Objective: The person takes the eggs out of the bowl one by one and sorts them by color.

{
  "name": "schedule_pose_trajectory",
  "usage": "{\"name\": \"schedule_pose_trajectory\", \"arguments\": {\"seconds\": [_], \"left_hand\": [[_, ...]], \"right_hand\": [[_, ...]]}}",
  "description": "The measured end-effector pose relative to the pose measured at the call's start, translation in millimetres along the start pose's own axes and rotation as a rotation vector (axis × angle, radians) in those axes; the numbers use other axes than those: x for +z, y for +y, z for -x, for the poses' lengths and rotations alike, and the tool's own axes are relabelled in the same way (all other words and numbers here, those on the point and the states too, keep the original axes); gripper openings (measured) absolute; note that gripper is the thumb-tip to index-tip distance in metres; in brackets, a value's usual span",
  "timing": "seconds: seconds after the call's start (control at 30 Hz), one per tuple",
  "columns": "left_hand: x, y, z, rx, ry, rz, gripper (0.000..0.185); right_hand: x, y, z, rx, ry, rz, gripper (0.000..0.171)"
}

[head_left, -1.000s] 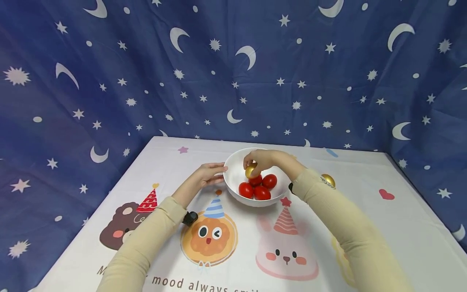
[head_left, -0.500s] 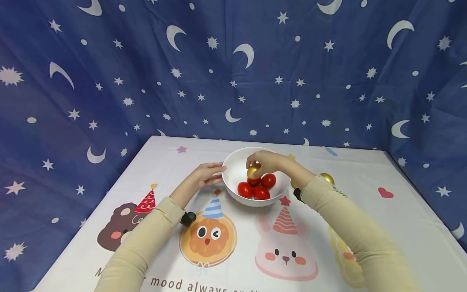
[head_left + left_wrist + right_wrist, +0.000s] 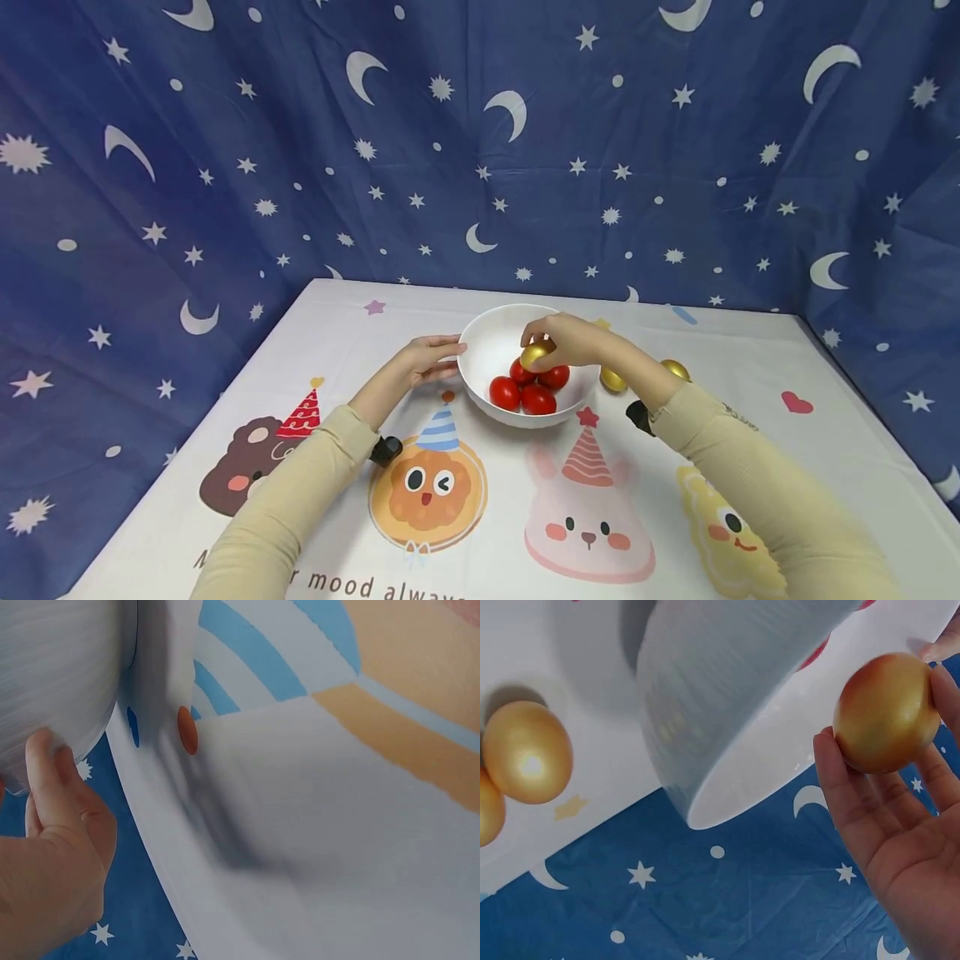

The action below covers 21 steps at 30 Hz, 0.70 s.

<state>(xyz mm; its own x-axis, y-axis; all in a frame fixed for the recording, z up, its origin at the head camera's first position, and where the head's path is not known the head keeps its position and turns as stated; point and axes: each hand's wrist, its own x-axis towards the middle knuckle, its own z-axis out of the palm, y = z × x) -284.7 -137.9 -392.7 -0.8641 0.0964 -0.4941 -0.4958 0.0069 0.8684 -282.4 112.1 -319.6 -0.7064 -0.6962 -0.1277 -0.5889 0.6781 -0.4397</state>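
Observation:
A white bowl point(image 3: 487, 333) stands mid-table with three red eggs point(image 3: 525, 392) inside. My right hand point(image 3: 566, 340) pinches a golden egg point(image 3: 537, 356) over the bowl's right half, just above the red ones; the right wrist view shows that golden egg point(image 3: 886, 712) between the fingertips beside the bowl's wall point(image 3: 727, 690). My left hand point(image 3: 429, 357) rests with straight fingers against the bowl's left rim; in the left wrist view its fingers point(image 3: 46, 769) touch the bowl point(image 3: 56, 675).
Two more golden eggs lie on the tablecloth right of the bowl, one golden egg point(image 3: 612, 381) near and another golden egg point(image 3: 675, 369) further right, also seen as a golden egg point(image 3: 526, 751). A starry blue cloth point(image 3: 480, 142) hangs behind the cartoon tablecloth point(image 3: 480, 500).
My right hand has carried the golden egg from the bowl's middle toward its right side, and the arm has drawn back right. The left hand has stayed on the rim.

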Motion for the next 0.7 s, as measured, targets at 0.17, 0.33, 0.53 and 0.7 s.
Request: {"name": "schedule_pose_trajectory", "arguments": {"seconds": [0.17, 0.33, 0.53, 0.7], "left_hand": [[-0.1, -0.2, 2.0, -0.005, -0.004, 0.003, 0.051], [-1.9, 2.2, 2.6, -0.006, 0.004, -0.006, 0.05], [-1.4, 3.7, 1.9, -0.012, 0.002, -0.003, 0.051], [-0.7, 1.8, 1.0, -0.019, -0.005, -0.002, 0.05]], "right_hand": [[1, 2, 10, -0.005, 0.029, -0.01, 0.031], [0, 6, 17, -0.017, 0.035, -0.025, 0.032], [-2, 12, 26, 0.001, 0.041, -0.026, 0.032], [0, 16, 34, 0.003, 0.052, -0.017, 0.029]]}}
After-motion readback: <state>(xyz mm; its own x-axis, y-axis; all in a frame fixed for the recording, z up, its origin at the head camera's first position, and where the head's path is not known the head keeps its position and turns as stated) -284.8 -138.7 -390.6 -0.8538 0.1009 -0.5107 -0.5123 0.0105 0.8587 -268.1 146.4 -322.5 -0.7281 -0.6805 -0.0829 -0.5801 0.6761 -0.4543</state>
